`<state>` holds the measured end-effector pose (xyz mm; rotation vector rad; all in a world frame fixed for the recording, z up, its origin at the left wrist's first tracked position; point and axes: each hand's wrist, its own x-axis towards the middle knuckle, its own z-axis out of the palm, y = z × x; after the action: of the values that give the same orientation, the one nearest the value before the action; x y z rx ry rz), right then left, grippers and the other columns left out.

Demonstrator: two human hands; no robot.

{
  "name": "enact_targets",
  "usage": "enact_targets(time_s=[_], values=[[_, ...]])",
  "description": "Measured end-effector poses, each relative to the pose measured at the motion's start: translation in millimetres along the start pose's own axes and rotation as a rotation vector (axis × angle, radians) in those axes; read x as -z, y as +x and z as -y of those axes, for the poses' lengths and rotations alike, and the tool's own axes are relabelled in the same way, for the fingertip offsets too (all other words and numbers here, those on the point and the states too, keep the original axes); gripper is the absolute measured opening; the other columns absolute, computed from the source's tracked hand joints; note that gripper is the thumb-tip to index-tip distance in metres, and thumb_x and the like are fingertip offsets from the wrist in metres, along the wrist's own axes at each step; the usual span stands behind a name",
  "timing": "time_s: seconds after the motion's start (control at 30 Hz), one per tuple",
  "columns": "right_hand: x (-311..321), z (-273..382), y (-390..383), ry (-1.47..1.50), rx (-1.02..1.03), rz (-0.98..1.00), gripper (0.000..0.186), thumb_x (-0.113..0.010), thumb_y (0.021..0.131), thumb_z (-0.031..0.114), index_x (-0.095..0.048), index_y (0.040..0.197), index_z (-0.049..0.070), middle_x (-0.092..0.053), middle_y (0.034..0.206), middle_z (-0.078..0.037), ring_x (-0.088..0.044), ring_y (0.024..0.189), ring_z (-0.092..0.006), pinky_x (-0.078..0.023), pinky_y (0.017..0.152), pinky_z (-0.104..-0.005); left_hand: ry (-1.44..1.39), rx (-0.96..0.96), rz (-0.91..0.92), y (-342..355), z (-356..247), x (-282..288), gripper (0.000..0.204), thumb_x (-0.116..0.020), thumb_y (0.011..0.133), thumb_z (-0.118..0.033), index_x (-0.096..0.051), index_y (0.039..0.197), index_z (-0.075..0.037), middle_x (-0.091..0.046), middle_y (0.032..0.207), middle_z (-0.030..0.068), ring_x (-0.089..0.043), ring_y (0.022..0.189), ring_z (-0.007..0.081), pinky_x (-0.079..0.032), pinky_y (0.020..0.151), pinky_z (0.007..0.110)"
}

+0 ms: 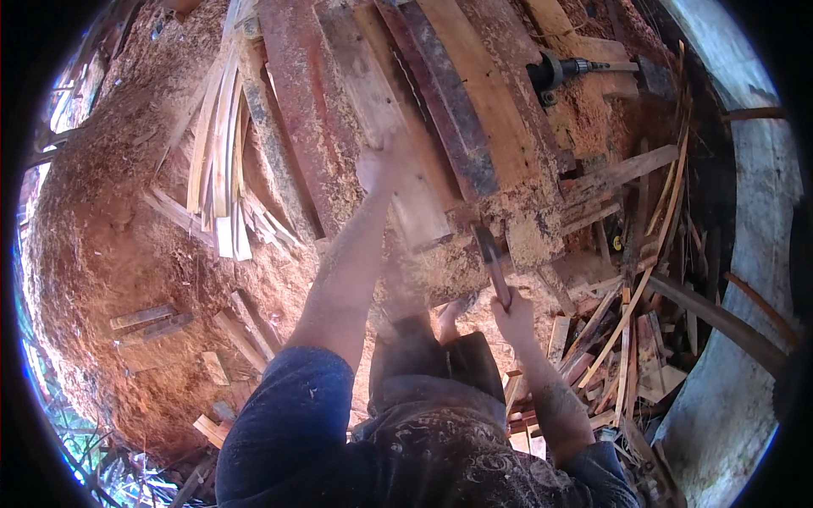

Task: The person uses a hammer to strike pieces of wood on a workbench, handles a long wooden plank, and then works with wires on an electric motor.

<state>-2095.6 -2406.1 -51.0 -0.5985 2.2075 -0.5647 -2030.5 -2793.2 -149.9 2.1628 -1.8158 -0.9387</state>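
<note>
A pale wooden board point(419, 207) lies lengthwise in front of me on a sawdust-covered work surface. My left hand point(378, 167) is closed over its left edge, and the fingers blur into the wood. My right hand point(513, 315), nearer to me and further right, is wrapped round the wooden handle of a hand tool with a dark metal end point(489, 246). That end points away from me, by the near edge of the bench point(533, 233); its exact kind is unclear. A reddish-brown beam with dark patches point(449, 102) lies just right of the board.
Thin wood strips point(222, 152) lie bundled at the left. A dark power tool point(550, 74) sits at the far right. Offcuts point(144, 317) are scattered over sawdust, and scrap wood point(631, 339) is heaped at the right beside a large grey curved sheet point(749, 254).
</note>
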Motion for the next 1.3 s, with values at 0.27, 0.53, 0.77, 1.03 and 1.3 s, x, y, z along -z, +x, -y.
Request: enact_targets(time_s=[0.27, 0.53, 0.77, 1.03, 1.3], values=[[-8.6, 36.0, 48.9, 0.028, 0.229, -0.091, 0.029, -0.066, 0.084, 0.025, -0.062, 0.095, -0.001, -0.058, 0.064, -0.019, -0.062, 0.060, -0.0321, -0.046, 0.057, -0.0415, 0.008, 0.060, 0.054, -4.3, -6.7, 4.5, 0.093, -0.054, 0.079, -0.078, -0.062, 0.115, 0.007, -0.065, 0.115, 0.0303, -0.062, 0.112, 0.0422, -0.048, 0.097, 0.049], [-0.4, 45.3, 52.1, 0.163, 0.109, -0.032, 0.032, -0.067, 0.084, 0.029, -0.064, 0.093, -0.002, -0.059, 0.063, -0.013, -0.058, 0.059, -0.0228, -0.046, 0.057, -0.0384, -0.011, 0.043, 0.095, 13.8, 6.7, -1.5, 0.096, -0.053, 0.080, -0.077, -0.057, 0.129, 0.006, -0.064, 0.119, 0.0300, -0.061, 0.115, 0.0413, -0.047, 0.099, 0.047], [9.4, 48.9, 55.7, 0.206, 0.093, 0.084, 0.035, -0.061, 0.085, 0.020, -0.063, 0.110, -0.004, -0.065, 0.071, -0.014, -0.064, 0.066, -0.0207, -0.050, 0.060, -0.0355, -0.015, -0.016, 0.038, 11.5, 8.2, 2.6, 0.095, -0.052, 0.082, -0.074, -0.059, 0.119, 0.012, -0.064, 0.112, 0.0331, -0.061, 0.112, 0.0442, -0.046, 0.098, 0.048], [3.6, 45.4, 54.5, 0.056, 0.111, -0.013, 0.041, -0.064, 0.085, 0.027, -0.064, 0.111, -0.004, -0.067, 0.072, -0.016, -0.068, 0.068, -0.0251, -0.050, 0.061, -0.0397, 0.008, 0.030, 0.048, -0.5, -4.3, 2.7, 0.089, -0.054, 0.080, -0.074, -0.065, 0.113, 0.007, -0.068, 0.105, 0.0310, -0.064, 0.107, 0.0427, -0.049, 0.095, 0.048], [20.7, 126.4, 28.7, 0.348, 0.486, -0.014, 0.039, -0.067, 0.083, 0.029, -0.062, 0.106, -0.001, -0.068, 0.075, -0.017, -0.068, 0.067, -0.0276, -0.052, 0.061, -0.0393, 0.010, 0.052, 0.117, 6.4, 4.1, 1.3, 0.090, -0.050, 0.081, -0.076, -0.064, 0.112, 0.008, -0.068, 0.108, 0.0285, -0.067, 0.105, 0.0400, -0.051, 0.092, 0.047]])
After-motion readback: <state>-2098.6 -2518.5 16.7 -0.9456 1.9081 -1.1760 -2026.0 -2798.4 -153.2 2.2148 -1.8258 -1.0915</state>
